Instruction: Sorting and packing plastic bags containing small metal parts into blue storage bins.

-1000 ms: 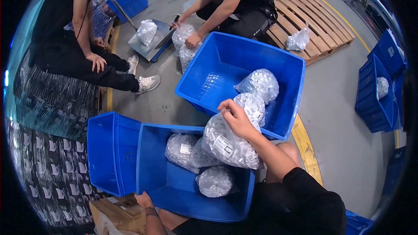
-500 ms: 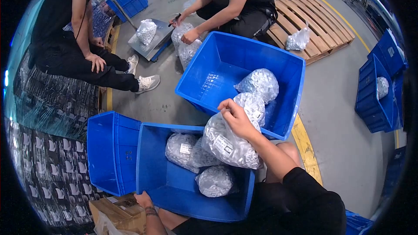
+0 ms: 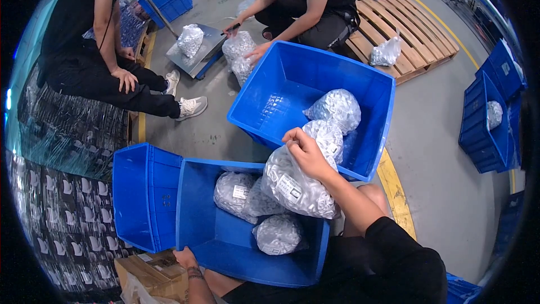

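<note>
My right hand [image 3: 306,152] is closed around the gathered top of a clear plastic bag [image 3: 295,183] full of small silvery-white parts, with a white label on its side. This bag hangs over the right rim of the near blue bin [image 3: 208,262]. At that bin's lower left corner, my left hand [image 3: 185,258] grips the rim. Inside the near bin lie several similar filled bags, among them a labelled bag [image 3: 233,194] and a lower bag [image 3: 278,235]. Beyond stands a larger blue bin [image 3: 270,98] with filled bags, including a round one [image 3: 336,110], at its right side.
An empty-looking blue bin [image 3: 135,197] stands at the left, above a cardboard box [image 3: 154,273]. A crouching co-worker [image 3: 315,11] handles a bag [image 3: 239,50] beside a floor scale [image 3: 205,45]. Another person [image 3: 84,73] sits left. A wooden pallet [image 3: 416,39] holds one bag.
The crouching co-worker's hand has loosened and spread beside the bag by the scale, and that bag has settled slightly. My hands and the bag I hold stay practically still.
</note>
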A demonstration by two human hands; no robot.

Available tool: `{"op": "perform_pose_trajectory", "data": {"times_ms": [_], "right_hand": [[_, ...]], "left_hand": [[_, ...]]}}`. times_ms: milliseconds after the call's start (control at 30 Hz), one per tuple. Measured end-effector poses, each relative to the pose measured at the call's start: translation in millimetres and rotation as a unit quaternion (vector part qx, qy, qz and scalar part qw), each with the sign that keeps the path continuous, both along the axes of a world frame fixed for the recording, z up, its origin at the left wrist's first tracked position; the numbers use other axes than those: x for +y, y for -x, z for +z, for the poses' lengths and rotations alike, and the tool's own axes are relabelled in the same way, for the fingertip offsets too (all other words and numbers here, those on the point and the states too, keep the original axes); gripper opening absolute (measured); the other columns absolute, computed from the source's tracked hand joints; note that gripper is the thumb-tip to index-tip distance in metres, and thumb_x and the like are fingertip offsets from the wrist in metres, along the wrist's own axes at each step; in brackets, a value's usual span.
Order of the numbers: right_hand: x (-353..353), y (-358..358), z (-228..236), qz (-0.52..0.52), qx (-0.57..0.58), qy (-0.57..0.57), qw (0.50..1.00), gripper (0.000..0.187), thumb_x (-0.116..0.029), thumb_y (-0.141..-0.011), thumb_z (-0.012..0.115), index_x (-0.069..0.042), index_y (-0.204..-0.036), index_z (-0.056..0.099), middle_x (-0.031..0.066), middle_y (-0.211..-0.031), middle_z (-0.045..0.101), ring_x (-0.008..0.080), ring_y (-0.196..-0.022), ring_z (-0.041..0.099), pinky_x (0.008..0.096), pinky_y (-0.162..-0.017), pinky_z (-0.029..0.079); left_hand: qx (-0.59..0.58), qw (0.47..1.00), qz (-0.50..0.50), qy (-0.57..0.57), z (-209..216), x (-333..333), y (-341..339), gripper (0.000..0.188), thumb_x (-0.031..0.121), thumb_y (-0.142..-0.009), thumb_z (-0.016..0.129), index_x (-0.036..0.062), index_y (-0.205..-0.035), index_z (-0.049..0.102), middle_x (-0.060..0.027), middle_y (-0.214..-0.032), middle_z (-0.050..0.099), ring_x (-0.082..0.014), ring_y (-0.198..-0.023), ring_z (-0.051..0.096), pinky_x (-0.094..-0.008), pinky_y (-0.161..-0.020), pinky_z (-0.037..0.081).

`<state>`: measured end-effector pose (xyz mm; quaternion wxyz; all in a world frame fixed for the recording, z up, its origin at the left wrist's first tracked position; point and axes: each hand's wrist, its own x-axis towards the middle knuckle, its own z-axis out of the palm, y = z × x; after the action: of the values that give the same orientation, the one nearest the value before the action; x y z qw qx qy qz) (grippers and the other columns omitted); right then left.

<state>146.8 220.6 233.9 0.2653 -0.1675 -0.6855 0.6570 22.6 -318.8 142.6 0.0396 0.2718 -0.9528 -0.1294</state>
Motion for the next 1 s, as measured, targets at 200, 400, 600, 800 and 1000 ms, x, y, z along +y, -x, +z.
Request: {"op": "perform_pose_trajectory", "data": {"times_ms": [200,400,600,800,1000], "right_hand": [[-0.1,-3.1,6.4,0.008,-0.015,0.009,1.000,0.010,-0.006,-0.092,0.049,-0.003,-0.098,0.056,0.0006,-0.081,0.054,0.0066,-0.073,0.048,0.0225,-0.065,0.039],[-1.6,-3.3,6.9,0.006,-0.029,0.010,1.000,0.009,-0.007,-0.092,0.049,-0.003,-0.098,0.056,0.0001,-0.082,0.054,0.0063,-0.073,0.047,0.0229,-0.065,0.039],[-1.5,-3.6,10.2,0.013,-0.017,0.020,1.000,0.010,-0.007,-0.092,0.048,-0.004,-0.098,0.055,-0.0005,-0.079,0.052,0.0062,-0.071,0.046,0.0226,-0.063,0.038],[-0.3,-2.4,4.0,0.000,-0.005,0.018,1.000,0.010,-0.007,-0.092,0.047,-0.003,-0.098,0.055,-0.0005,-0.078,0.052,0.0062,-0.070,0.046,0.0225,-0.062,0.038],[-3.6,-3.1,6.4,0.013,-0.011,0.025,1.000,0.010,-0.007,-0.092,0.048,-0.003,-0.098,0.055,-0.0004,-0.078,0.052,0.0060,-0.070,0.047,0.0223,-0.063,0.038]], "left_hand": [[0.001,1.000,0.005,-0.003,5.1,6.0,-1.7,0.044,0.015,-0.079,0.063,-0.0019,-0.119,0.052,-0.0255,-0.110,0.063,-0.0414,-0.103,0.060,-0.0466,-0.090,0.047],[-0.003,1.000,0.011,-0.011,-7.7,-9.1,1.6,0.043,0.015,-0.080,0.062,-0.0012,-0.118,0.052,-0.0257,-0.109,0.063,-0.0420,-0.102,0.060,-0.0468,-0.089,0.048],[0.029,0.999,-0.022,-0.022,-13.8,-15.6,1.6,0.042,0.015,-0.079,0.063,-0.0010,-0.116,0.053,-0.0256,-0.109,0.063,-0.0420,-0.102,0.060,-0.0479,-0.087,0.048],[0.000,1.000,-0.006,-0.002,-6.4,-1.8,4.1,0.042,0.016,-0.079,0.064,-0.0008,-0.116,0.053,-0.0261,-0.109,0.063,-0.0435,-0.102,0.059,-0.0497,-0.087,0.048],[0.010,1.000,-0.009,-0.013,-10.5,-15.7,0.1,0.043,0.017,-0.079,0.066,-0.0016,-0.116,0.053,-0.0262,-0.110,0.062,-0.0433,-0.102,0.060,-0.0500,-0.087,0.048]]}}
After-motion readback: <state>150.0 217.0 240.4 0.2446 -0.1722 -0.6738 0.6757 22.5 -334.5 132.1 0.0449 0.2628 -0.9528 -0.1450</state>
